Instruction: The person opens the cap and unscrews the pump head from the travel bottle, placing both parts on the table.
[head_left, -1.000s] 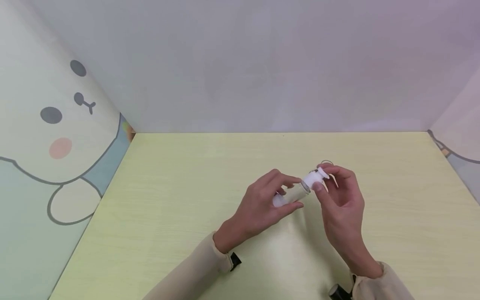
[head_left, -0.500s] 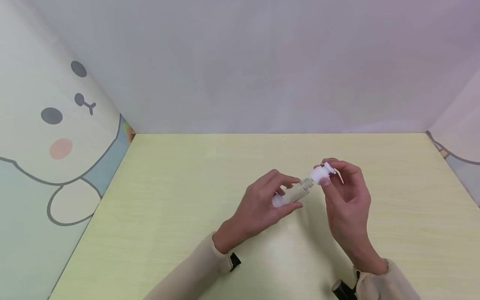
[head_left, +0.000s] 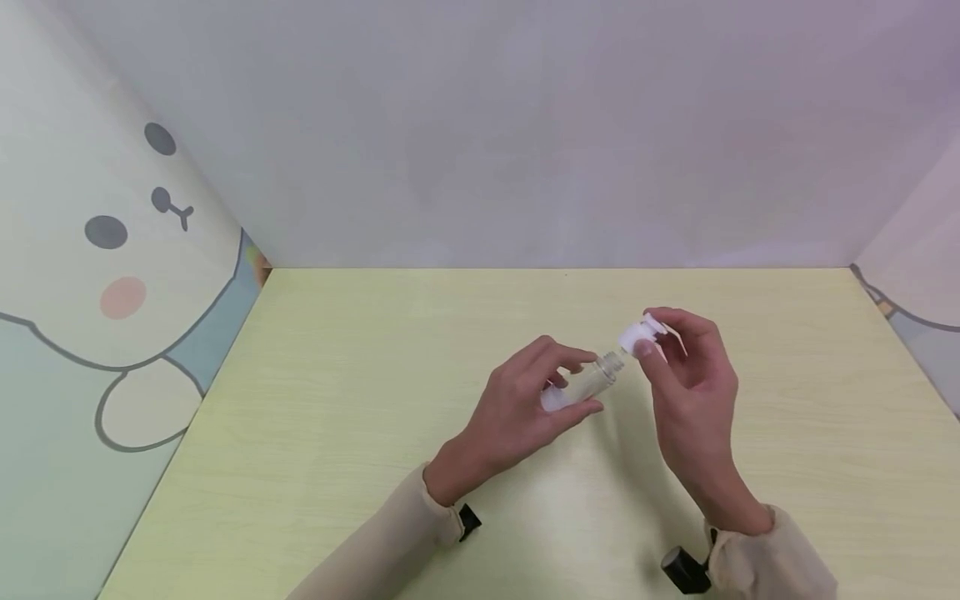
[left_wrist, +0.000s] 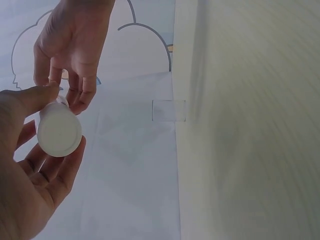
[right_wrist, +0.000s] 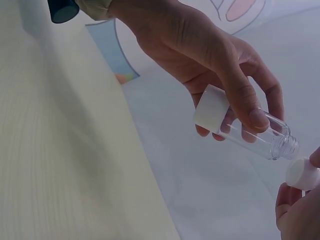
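Note:
My left hand (head_left: 513, 404) grips a small clear bottle (head_left: 592, 382) between thumb and fingers, its threaded neck tilted up to the right. The bottle has a white bottom part (right_wrist: 211, 108), seen end-on in the left wrist view as a round white disc (left_wrist: 60, 131). A white bottle cap (head_left: 637, 336) with a narrower projecting top is pinched by my right hand (head_left: 693, 392). A short gap shows between the cap and the bare bottle neck (right_wrist: 287, 148). Both hands are raised over the table. Fingers of my right hand hide part of the cap.
A pale wood-grain table (head_left: 375, 350) lies below, with a plain light wall (head_left: 525, 133) along its back edge. Cartoon-printed panels (head_left: 112, 275) flank both sides. A black cylindrical piece (head_left: 684, 571) sits at the right wrist, and a small black piece (head_left: 469, 522) at the left cuff.
The cap has come off the bottle's neck. My right hand has carried it a little to the right and then up; my left hand with the bottle has barely moved.

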